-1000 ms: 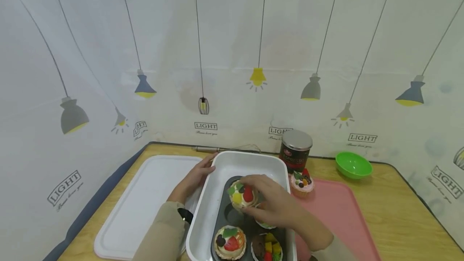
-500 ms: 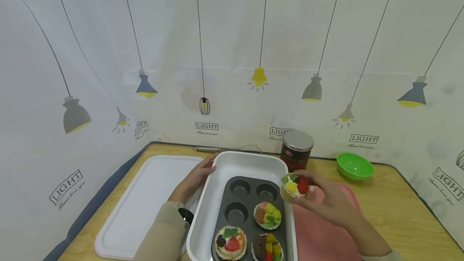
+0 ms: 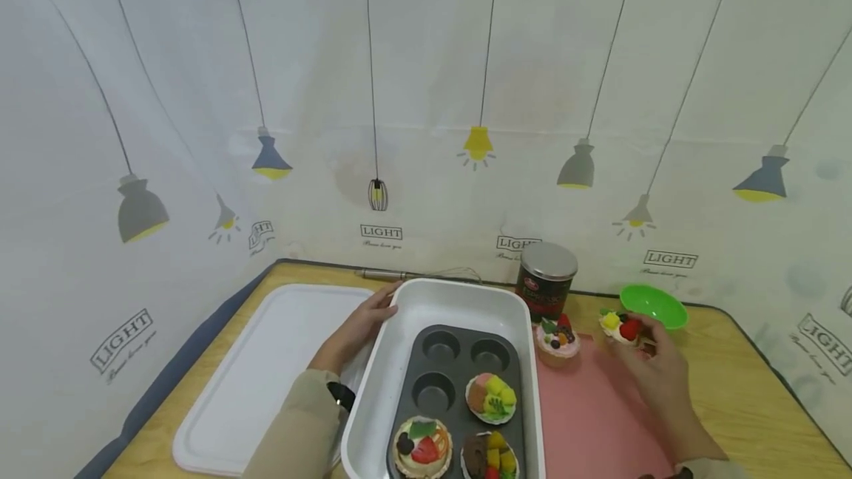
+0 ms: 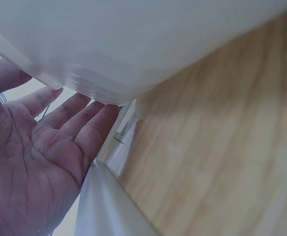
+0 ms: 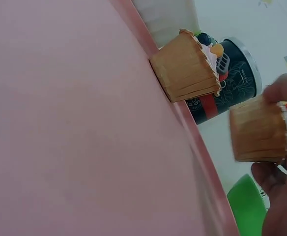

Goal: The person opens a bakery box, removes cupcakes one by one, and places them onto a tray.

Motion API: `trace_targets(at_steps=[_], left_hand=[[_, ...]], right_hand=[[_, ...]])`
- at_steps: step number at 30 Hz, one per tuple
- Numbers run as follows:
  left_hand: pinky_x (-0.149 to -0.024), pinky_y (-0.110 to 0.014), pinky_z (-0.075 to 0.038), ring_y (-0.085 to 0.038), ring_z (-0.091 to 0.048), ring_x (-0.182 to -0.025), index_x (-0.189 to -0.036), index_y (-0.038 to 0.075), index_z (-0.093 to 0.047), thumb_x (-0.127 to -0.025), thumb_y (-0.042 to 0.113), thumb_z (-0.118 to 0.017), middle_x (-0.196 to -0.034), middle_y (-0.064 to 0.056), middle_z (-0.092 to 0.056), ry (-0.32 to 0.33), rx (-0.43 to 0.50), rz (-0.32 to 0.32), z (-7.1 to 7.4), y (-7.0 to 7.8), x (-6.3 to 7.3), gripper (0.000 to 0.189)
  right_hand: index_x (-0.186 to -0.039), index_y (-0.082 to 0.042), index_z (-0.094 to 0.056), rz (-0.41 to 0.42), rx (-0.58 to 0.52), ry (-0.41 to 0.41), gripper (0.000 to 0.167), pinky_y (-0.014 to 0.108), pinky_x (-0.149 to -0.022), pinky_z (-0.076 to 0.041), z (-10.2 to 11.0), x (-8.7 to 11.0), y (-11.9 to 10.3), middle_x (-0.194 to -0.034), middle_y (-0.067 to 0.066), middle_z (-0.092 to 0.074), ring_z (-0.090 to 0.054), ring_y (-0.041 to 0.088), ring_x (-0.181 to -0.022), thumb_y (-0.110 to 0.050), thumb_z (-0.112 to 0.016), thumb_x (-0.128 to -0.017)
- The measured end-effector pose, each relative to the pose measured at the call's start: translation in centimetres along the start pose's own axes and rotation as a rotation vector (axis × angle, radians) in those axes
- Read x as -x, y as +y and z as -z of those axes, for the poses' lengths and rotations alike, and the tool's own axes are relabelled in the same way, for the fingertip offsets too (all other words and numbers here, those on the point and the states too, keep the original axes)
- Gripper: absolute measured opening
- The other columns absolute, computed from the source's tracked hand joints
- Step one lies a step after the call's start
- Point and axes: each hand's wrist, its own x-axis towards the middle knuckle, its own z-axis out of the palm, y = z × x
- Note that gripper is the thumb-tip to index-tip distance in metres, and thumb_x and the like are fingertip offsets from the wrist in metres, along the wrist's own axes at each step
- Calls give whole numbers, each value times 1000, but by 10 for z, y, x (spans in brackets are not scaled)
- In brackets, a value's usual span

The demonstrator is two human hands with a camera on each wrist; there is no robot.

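Observation:
My right hand (image 3: 665, 368) holds a cupcake (image 3: 620, 327) topped with yellow, red and green fruit, above the far right part of the pink tray (image 3: 592, 420). In the right wrist view, thumb and fingers pinch this cupcake's brown paper case (image 5: 256, 132), held clear of the tray. A pink-topped cupcake (image 3: 558, 346) stands at the tray's far left corner. My left hand (image 3: 356, 327) touches the left side of the white container (image 3: 459, 301) with outstretched fingers, palm visible in the left wrist view. A dark muffin tin (image 3: 462, 375) inside the container bears three fruit cupcakes in its nearer part.
Left of the container lies a white tray (image 3: 259, 375). Behind the work stand a black espresso tin (image 3: 544, 294) and a green bowl (image 3: 655, 305); a whisk (image 3: 386, 273) lies along the back edge. A printed curtain (image 3: 426, 131) encloses the table.
My right hand has lifted the cupcake out of the muffin tin and carried it right, past the container's wall and over the pink tray. The left hand stays at the container.

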Motion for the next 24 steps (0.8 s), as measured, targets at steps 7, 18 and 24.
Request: trace_targets(at_steps=[7,18,24], left_hand=[[-102,-44,-46,-33,-45,-137,-161,16,-25,-105,20,-48,-160,-12,-35,5,-25,-3,-4,5,2,60],[-98,-42,-49,-34,-49,-134,-160,17,-26,-105,21,-49,-160,-13,-35,3,-33,-8,-5,2,-2,60],[-98,-43,-49,-33,-51,-132,-160,18,-28,-104,22,-50,-159,-12,-37,15,-36,-8,-4,2,-1,60]], right_hand=[[-135,-2,-52,-62,232,-125,66,17,-69,-46,0,-1,7,-119,18,-60,-53,19,-98,-36,-81,-86],[-135,-1,-53,-46,251,-160,70,19,-67,-48,0,-2,7,-117,20,-63,-57,21,-92,-36,-84,-83],[-134,-1,-54,-19,197,-163,67,17,-66,-48,-2,-2,6,-117,21,-65,-58,8,-83,-29,-86,-82]])
